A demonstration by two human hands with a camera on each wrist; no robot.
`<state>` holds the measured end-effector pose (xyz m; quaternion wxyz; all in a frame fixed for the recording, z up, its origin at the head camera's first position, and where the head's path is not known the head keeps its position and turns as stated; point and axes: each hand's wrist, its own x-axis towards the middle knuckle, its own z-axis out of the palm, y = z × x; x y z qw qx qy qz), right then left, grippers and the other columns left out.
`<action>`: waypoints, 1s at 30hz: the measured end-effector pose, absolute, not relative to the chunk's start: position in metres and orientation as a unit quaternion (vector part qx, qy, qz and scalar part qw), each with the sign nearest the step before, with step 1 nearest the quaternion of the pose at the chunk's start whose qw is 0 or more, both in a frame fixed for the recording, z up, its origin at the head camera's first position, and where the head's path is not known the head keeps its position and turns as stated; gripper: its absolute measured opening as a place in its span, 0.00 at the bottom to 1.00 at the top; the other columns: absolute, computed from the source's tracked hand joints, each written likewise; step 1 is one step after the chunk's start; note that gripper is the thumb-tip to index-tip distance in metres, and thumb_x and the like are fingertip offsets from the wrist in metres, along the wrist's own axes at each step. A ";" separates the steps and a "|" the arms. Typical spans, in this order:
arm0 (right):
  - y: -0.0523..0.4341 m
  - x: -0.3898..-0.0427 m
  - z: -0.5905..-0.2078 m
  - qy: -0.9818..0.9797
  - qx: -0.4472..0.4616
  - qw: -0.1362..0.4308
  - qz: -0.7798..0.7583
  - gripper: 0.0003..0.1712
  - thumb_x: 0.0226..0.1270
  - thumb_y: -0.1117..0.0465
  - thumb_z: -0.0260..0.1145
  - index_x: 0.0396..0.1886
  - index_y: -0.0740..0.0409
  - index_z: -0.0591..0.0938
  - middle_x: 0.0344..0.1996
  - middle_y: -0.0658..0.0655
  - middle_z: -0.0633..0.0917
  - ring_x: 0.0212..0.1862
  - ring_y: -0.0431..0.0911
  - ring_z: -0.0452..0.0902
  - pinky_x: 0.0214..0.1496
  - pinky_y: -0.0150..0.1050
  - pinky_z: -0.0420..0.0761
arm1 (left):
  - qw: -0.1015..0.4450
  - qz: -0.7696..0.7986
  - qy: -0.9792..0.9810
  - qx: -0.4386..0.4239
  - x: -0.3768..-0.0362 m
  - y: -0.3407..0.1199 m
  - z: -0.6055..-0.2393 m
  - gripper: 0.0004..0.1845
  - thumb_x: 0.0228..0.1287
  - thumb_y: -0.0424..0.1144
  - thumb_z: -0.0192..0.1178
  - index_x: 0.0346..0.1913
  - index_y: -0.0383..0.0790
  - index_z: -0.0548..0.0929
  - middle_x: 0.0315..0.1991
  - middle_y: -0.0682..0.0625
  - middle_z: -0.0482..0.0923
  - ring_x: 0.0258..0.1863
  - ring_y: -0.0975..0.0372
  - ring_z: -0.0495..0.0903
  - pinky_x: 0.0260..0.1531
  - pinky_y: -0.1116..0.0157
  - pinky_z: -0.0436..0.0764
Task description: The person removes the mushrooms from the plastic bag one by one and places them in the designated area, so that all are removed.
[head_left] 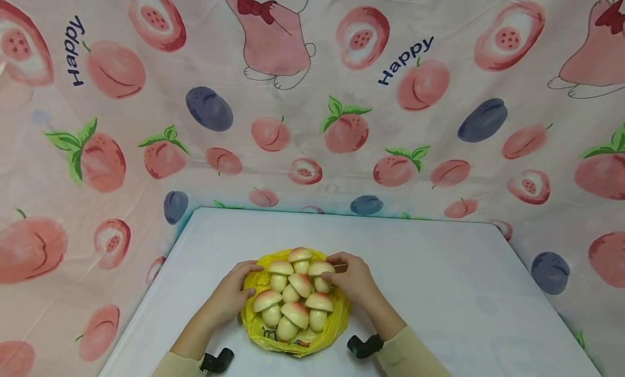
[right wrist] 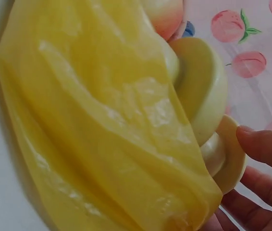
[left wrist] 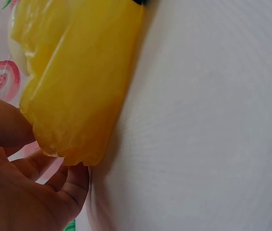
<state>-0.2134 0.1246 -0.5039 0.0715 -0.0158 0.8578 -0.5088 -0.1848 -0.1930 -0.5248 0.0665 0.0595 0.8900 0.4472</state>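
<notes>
In the head view, a yellow plastic bag (head_left: 295, 333) lies on the white bench (head_left: 439, 290) near its front edge, spread open under a heap of mushroom-shaped buns (head_left: 295, 295) with pale stems and pink-tinged caps. The left hand (head_left: 233, 295) rests at the bag's left rim, its grip curled onto the plastic there; the right hand (head_left: 352, 282) sits at the right rim, fingertips touching a bun at the upper right of the heap. A fruit-printed cloth (head_left: 312, 122) hangs behind and to both sides. In the left wrist view, the bag (left wrist: 78, 86) bulges just above the left hand (left wrist: 25, 192), whose fingers (left wrist: 73, 180) curl under the plastic's lower edge, touching it, with the bench (left wrist: 208, 125) beside. In the right wrist view, the bag (right wrist: 92, 130) fills the frame with two bun caps (right wrist: 203, 91) poking from its edge; the right hand's fingertips (right wrist: 265, 144) are loosely spread, one just beside the lower cap, and whether it touches I cannot tell.
</notes>
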 end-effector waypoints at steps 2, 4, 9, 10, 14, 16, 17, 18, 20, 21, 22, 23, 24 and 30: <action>0.126 -0.214 -0.503 0.853 -0.016 0.074 -0.516 0.22 0.66 0.56 0.80 0.57 0.55 0.88 0.53 0.57 0.90 0.55 0.51 0.87 0.54 0.46 0.92 | 0.067 0.447 0.890 0.058 -0.185 -0.193 -0.525 0.26 0.74 0.23 0.61 0.68 0.48 0.81 0.81 0.45 0.67 0.84 0.40 0.61 0.81 0.36 0.64; 0.127 -0.213 -0.502 0.848 -0.012 0.077 -0.523 0.22 0.66 0.56 0.80 0.58 0.53 0.88 0.53 0.57 0.89 0.55 0.51 0.87 0.54 0.46 0.92 | 0.068 0.447 0.890 0.058 -0.185 -0.193 -0.524 0.26 0.74 0.23 0.61 0.68 0.49 0.81 0.81 0.45 0.66 0.84 0.40 0.61 0.81 0.36 0.64; 0.131 -0.213 -0.498 0.842 -0.008 0.077 -0.534 0.22 0.66 0.55 0.80 0.58 0.52 0.88 0.54 0.56 0.89 0.54 0.50 0.87 0.54 0.45 0.92 | 0.068 0.447 0.890 0.057 -0.185 -0.192 -0.523 0.26 0.74 0.22 0.61 0.68 0.48 0.81 0.82 0.45 0.66 0.84 0.40 0.61 0.81 0.38 0.65; 0.131 -0.212 -0.497 0.841 -0.008 0.076 -0.535 0.22 0.66 0.55 0.80 0.58 0.52 0.88 0.54 0.57 0.90 0.54 0.50 0.87 0.54 0.45 0.92 | 0.068 0.447 0.890 0.057 -0.185 -0.192 -0.523 0.26 0.73 0.22 0.61 0.68 0.47 0.81 0.82 0.45 0.66 0.84 0.40 0.61 0.81 0.38 0.65; 0.135 -0.213 -0.494 0.838 -0.005 0.072 -0.541 0.23 0.65 0.55 0.81 0.58 0.53 0.88 0.55 0.57 0.90 0.55 0.51 0.87 0.54 0.46 0.92 | 0.068 0.448 0.890 0.057 -0.184 -0.192 -0.522 0.26 0.73 0.22 0.61 0.68 0.46 0.81 0.82 0.45 0.66 0.84 0.41 0.61 0.81 0.38 0.64; 0.138 -0.213 -0.493 0.837 0.000 0.069 -0.542 0.22 0.65 0.56 0.81 0.58 0.53 0.88 0.55 0.57 0.90 0.55 0.52 0.87 0.54 0.46 0.92 | 0.069 0.447 0.890 0.058 -0.184 -0.192 -0.522 0.26 0.73 0.22 0.61 0.68 0.46 0.81 0.82 0.45 0.66 0.84 0.41 0.61 0.81 0.38 0.64; 0.139 -0.214 -0.492 0.837 0.002 0.066 -0.543 0.22 0.65 0.56 0.81 0.58 0.53 0.88 0.55 0.56 0.90 0.55 0.52 0.87 0.54 0.46 0.92 | 0.069 0.447 0.890 0.058 -0.184 -0.192 -0.522 0.26 0.73 0.22 0.61 0.68 0.46 0.81 0.82 0.45 0.66 0.84 0.41 0.61 0.81 0.38 0.64; 0.141 -0.214 -0.492 0.837 0.005 0.064 -0.544 0.22 0.65 0.56 0.81 0.58 0.52 0.88 0.55 0.56 0.90 0.55 0.52 0.87 0.54 0.45 0.92 | 0.069 0.446 0.890 0.058 -0.184 -0.192 -0.522 0.26 0.73 0.22 0.61 0.69 0.46 0.81 0.82 0.45 0.66 0.84 0.41 0.61 0.81 0.38 0.64; 0.145 -0.216 -0.491 0.837 0.010 0.060 -0.544 0.22 0.65 0.56 0.81 0.58 0.52 0.88 0.55 0.55 0.90 0.54 0.51 0.87 0.53 0.44 0.92 | 0.069 0.446 0.891 0.057 -0.184 -0.192 -0.522 0.26 0.73 0.22 0.61 0.69 0.46 0.81 0.82 0.45 0.66 0.85 0.41 0.61 0.81 0.38 0.64; 0.147 -0.217 -0.491 0.836 0.012 0.058 -0.546 0.22 0.65 0.56 0.81 0.58 0.52 0.88 0.55 0.55 0.90 0.54 0.50 0.88 0.52 0.44 0.92 | 0.069 0.446 0.891 0.057 -0.184 -0.192 -0.522 0.26 0.73 0.22 0.61 0.69 0.46 0.81 0.82 0.44 0.66 0.85 0.41 0.60 0.81 0.38 0.64; 0.149 -0.218 -0.491 0.835 0.013 0.058 -0.548 0.22 0.66 0.56 0.81 0.58 0.52 0.88 0.56 0.56 0.90 0.53 0.50 0.88 0.51 0.44 0.93 | 0.069 0.445 0.891 0.057 -0.184 -0.192 -0.522 0.26 0.74 0.22 0.61 0.69 0.46 0.81 0.82 0.44 0.66 0.85 0.41 0.60 0.81 0.38 0.64; 0.151 -0.219 -0.491 0.834 0.015 0.058 -0.549 0.23 0.66 0.56 0.81 0.59 0.53 0.88 0.56 0.56 0.90 0.53 0.49 0.88 0.51 0.44 0.93 | 0.069 0.445 0.891 0.056 -0.184 -0.192 -0.522 0.26 0.74 0.23 0.61 0.69 0.46 0.81 0.82 0.44 0.66 0.85 0.41 0.60 0.81 0.37 0.64; 0.153 -0.220 -0.491 0.833 0.017 0.058 -0.550 0.23 0.66 0.56 0.81 0.59 0.53 0.88 0.56 0.56 0.90 0.52 0.49 0.88 0.51 0.44 0.93 | 0.069 0.444 0.892 0.056 -0.184 -0.192 -0.522 0.26 0.74 0.23 0.61 0.69 0.46 0.81 0.82 0.44 0.66 0.85 0.41 0.60 0.81 0.37 0.64; 0.166 -0.225 -0.489 0.819 0.024 0.059 -0.570 0.23 0.67 0.57 0.79 0.60 0.55 0.87 0.57 0.60 0.89 0.51 0.48 0.89 0.51 0.43 0.93 | 0.070 0.441 0.893 0.057 -0.185 -0.192 -0.523 0.26 0.74 0.23 0.61 0.69 0.47 0.81 0.82 0.46 0.66 0.85 0.41 0.60 0.82 0.37 0.63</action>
